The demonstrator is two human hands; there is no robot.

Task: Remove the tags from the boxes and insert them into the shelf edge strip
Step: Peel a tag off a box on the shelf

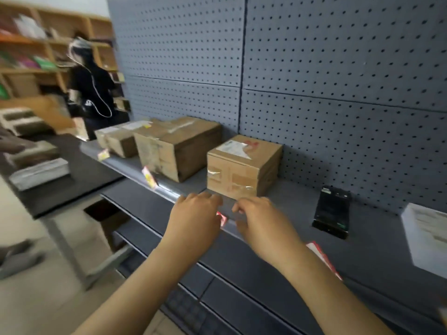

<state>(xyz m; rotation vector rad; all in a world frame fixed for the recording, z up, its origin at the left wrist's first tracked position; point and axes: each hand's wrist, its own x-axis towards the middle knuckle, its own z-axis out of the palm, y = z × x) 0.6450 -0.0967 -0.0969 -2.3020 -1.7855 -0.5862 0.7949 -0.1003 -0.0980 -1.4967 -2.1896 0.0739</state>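
Three cardboard boxes stand on the grey shelf: a small one [244, 165] right behind my hands, a larger one [177, 146] to its left, and a flat one [118, 139] further left. Both my hands rest on the clear shelf edge strip [167, 191] in front of the small box. My left hand [193, 218] and my right hand [261, 221] pinch a red and white tag [222, 218] between them at the strip. More red tags sit in the strip at the left [149, 176], far left [103, 154] and right [323, 257].
A black phone [331, 211] lies on the shelf to the right, and a white box [425, 238] beyond it. A grey pegboard wall [314, 68] backs the shelf. At the left stand a dark table [72, 170] with stacked white boxes and another person [92, 88].
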